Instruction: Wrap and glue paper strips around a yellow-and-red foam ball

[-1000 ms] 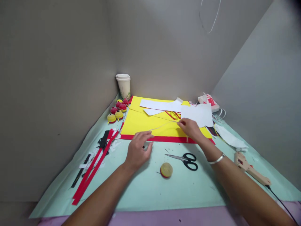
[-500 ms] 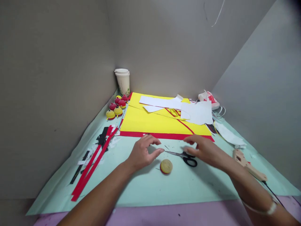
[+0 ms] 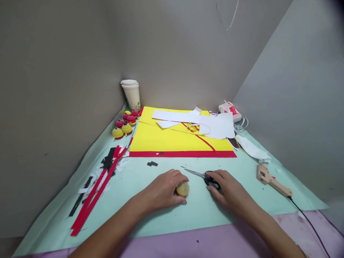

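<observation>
My left hand (image 3: 166,189) curls around a small round yellowish disc (image 3: 183,189) on the green sheet, thumb at its near side and fingers at its far side. To the right, my right hand (image 3: 229,187) is on the black handles of a pair of scissors (image 3: 198,173), thumb and fingers closing over the loops. The scissors lie on the sheet with their blades pointing left, past the disc. Beyond my left hand lie small black pieces (image 3: 152,163). How tightly the fingers press on the disc and the handles is hard to see.
A yellow sheet (image 3: 156,139) with a red border lies behind, under white paper pieces (image 3: 217,125). Red strips (image 3: 98,193), several red and yellow round pieces (image 3: 126,129) and a white lidded cup (image 3: 131,95) are at left. A corded glue gun (image 3: 274,181) lies at right.
My left hand has come down onto the disc. My right hand has lowered onto the scissors' handles. The small black pieces now show on the sheet, and the whole view has shifted slightly.
</observation>
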Demonstrator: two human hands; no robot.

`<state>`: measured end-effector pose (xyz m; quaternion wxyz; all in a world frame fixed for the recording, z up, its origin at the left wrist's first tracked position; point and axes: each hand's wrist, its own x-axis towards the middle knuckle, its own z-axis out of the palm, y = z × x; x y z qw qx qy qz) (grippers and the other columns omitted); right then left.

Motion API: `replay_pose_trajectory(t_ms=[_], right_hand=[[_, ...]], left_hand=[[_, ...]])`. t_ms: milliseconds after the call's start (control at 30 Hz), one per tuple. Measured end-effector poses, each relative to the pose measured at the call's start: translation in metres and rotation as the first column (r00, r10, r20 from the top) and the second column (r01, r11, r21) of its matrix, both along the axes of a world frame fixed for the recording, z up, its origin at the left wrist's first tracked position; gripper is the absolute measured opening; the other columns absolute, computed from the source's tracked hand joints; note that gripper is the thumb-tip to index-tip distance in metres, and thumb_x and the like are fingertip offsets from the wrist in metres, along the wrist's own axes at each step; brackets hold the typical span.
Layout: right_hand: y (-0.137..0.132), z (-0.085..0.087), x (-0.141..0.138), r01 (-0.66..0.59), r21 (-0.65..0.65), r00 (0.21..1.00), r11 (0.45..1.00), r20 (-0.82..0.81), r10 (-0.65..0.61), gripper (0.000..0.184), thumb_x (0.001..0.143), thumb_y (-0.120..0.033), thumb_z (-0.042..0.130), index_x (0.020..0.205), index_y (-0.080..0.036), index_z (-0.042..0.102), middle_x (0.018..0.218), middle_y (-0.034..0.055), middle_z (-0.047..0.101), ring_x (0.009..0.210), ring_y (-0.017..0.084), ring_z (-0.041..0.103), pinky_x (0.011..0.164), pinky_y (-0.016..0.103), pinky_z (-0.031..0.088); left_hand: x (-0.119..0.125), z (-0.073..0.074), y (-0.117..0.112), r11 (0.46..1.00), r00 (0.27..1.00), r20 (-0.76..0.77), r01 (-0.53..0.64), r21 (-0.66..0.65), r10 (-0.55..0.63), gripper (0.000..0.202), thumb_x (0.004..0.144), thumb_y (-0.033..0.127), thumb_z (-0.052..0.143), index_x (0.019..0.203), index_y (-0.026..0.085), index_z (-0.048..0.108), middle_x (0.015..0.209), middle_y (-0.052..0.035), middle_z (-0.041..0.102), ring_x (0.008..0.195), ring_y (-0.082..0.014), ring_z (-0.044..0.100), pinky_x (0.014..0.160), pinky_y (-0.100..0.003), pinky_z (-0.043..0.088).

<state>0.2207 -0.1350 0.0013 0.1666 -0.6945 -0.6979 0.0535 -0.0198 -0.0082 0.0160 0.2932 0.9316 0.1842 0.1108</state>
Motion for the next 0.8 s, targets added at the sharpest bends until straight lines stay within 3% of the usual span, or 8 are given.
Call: replay_pose_trajectory(t_ms=[233,333,400,533,633,667,733,800], right_hand=[[-0.008,0.005,0.004,0.189,0.02,0.981,0.982,-0.037,-0.188,0.031,0.089,-0.033,0.05,0.117,-0.022,0.058,0.104,0.0087,0.063,0.088,0.024,0.065,0.074,0.036,0.052],[-0.009,0.003,0.005,0.272,0.05,0.962,0.961,-0.03,-0.271,0.029,0.09,-0.036,0.049,0.112,-0.021,0.06,0.1,0.0086,0.062,0.084,0.024,0.065,0.069,0.035,0.051],[-0.008,0.002,-0.004,0.309,0.025,0.951,0.951,0.005,-0.309,0.031,0.091,-0.038,0.047,0.112,-0.02,0.06,0.099,0.0092,0.061,0.081,0.024,0.065,0.067,0.036,0.05],[-0.011,0.007,-0.053,0.21,-0.07,0.977,0.975,-0.016,-0.211,0.03,0.09,-0.035,0.048,0.113,-0.02,0.06,0.099,0.0094,0.06,0.078,0.023,0.064,0.065,0.036,0.05],[-0.015,0.012,-0.084,-0.078,-0.077,0.979,0.994,-0.193,0.062,0.031,0.087,-0.028,0.052,0.117,-0.025,0.058,0.098,0.0061,0.06,0.081,0.02,0.064,0.07,0.032,0.052],[-0.015,0.013,-0.086,-0.103,-0.033,0.97,0.994,-0.226,0.093,0.032,0.087,-0.027,0.052,0.119,-0.025,0.056,0.097,0.006,0.06,0.081,0.02,0.064,0.07,0.032,0.052],[-0.014,0.011,-0.078,-0.009,0.074,0.973,0.997,-0.227,0.026,0.032,0.09,-0.029,0.048,0.121,-0.022,0.055,0.097,0.0077,0.06,0.082,0.021,0.064,0.07,0.033,0.052],[-0.01,0.008,-0.064,0.16,0.141,0.978,0.977,-0.157,-0.138,0.032,0.093,-0.033,0.045,0.12,-0.02,0.054,0.098,0.01,0.059,0.079,0.022,0.064,0.065,0.035,0.052]], left_hand=[[-0.002,0.002,0.005,0.998,0.997,0.06,-0.059,0.014,0.058,0.043,0.07,0.028,0.078,0.11,0.021,0.063,0.103,-0.0066,0.069,0.097,-0.0254,0.062,0.083,-0.036,0.048],[-0.008,0.01,0.017,0.978,0.959,0.193,-0.21,0.001,0.206,0.041,0.073,0.03,0.075,0.112,0.023,0.063,0.106,-0.0061,0.068,0.097,-0.0244,0.062,0.087,-0.037,0.049],[-0.015,0.015,0.028,0.936,0.902,0.263,-0.351,-0.017,0.343,0.04,0.075,0.035,0.074,0.112,0.023,0.063,0.108,-0.0067,0.068,0.098,-0.0247,0.063,0.088,-0.038,0.05],[-0.028,0.021,0.047,0.807,0.753,0.36,-0.59,0.0,0.55,0.04,0.075,0.041,0.073,0.109,0.021,0.064,0.105,-0.0061,0.068,0.092,-0.0236,0.064,0.084,-0.037,0.051],[-0.034,0.021,0.054,0.735,0.681,0.409,-0.677,0.035,0.608,0.041,0.076,0.04,0.073,0.112,0.021,0.063,0.106,-0.005,0.068,0.094,-0.0228,0.064,0.085,-0.035,0.051],[-0.035,0.021,0.055,0.722,0.668,0.42,-0.691,0.043,0.614,0.041,0.076,0.04,0.073,0.112,0.021,0.063,0.105,-0.005,0.068,0.094,-0.0227,0.064,0.086,-0.036,0.051],[-0.037,0.023,0.056,0.708,0.653,0.433,-0.705,0.049,0.621,0.04,0.077,0.038,0.073,0.111,0.021,0.063,0.105,-0.0054,0.068,0.092,-0.0225,0.064,0.085,-0.036,0.051],[-0.037,0.025,0.056,0.697,0.64,0.441,-0.716,0.045,0.629,0.04,0.076,0.038,0.073,0.111,0.02,0.063,0.104,-0.0055,0.067,0.09,-0.0218,0.064,0.084,-0.035,0.051]])
